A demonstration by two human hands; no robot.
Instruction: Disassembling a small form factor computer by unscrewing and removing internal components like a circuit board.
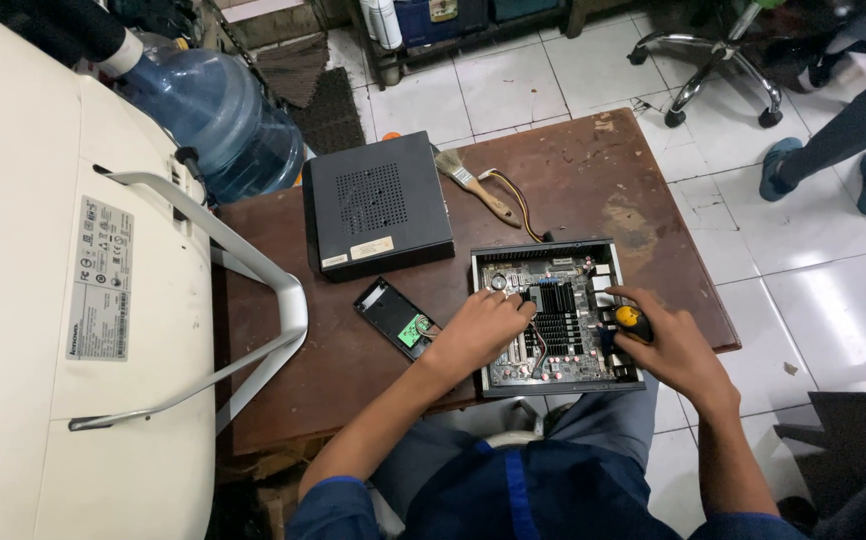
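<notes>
A big cream-coloured machine casing [43,300] with a pale bent metal stand [253,290] fills the left of the view and overlaps the edge of the worn brown table [593,170]; behind it a blue water jug [223,120] lies on the tiled floor. On the table's far side sits a closed black box [378,205] with a vent grille, and just right of it a paintbrush [473,185] lies across a bundle of yellow wires [518,200]. At the near edge stands the open small computer case [553,315], its circuit board and black finned heatsink [558,320] exposed inside. The left hand [478,335] reaches into the case with fingers curled down onto the board beside the heatsink; whether it grips anything cannot be told. The right hand [668,345] is closed around a yellow-and-black screwdriver handle [633,322] at the case's right wall. A small open black enclosure [398,318] holding a green board lies just left of the left hand
</notes>
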